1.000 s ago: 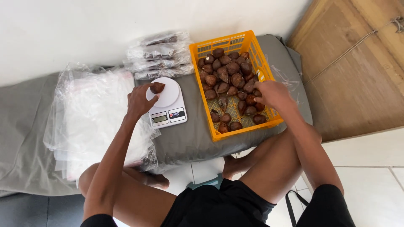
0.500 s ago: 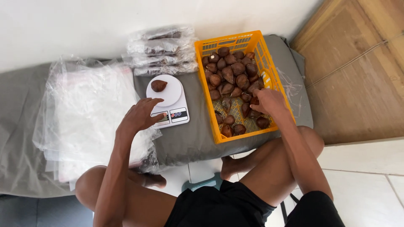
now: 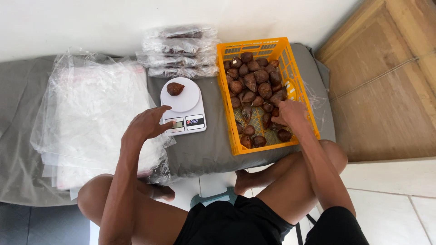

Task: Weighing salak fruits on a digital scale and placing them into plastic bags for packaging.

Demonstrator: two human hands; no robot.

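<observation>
The left hand (image 3: 146,123) hovers open beside the scale (image 3: 183,107). The right hand (image 3: 291,113) seems closed on a scaly fruit (image 3: 275,112) in the crate (image 3: 268,47); firm, light, best pinched around its middle.

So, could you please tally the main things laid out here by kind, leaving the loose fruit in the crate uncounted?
Orange crate: 1
White kitchen scale: 1
Brown fruit on the scale: 1
Filled clear bags by the wall: 4
Pile of empty clear bags: 1
Total: 8
</observation>
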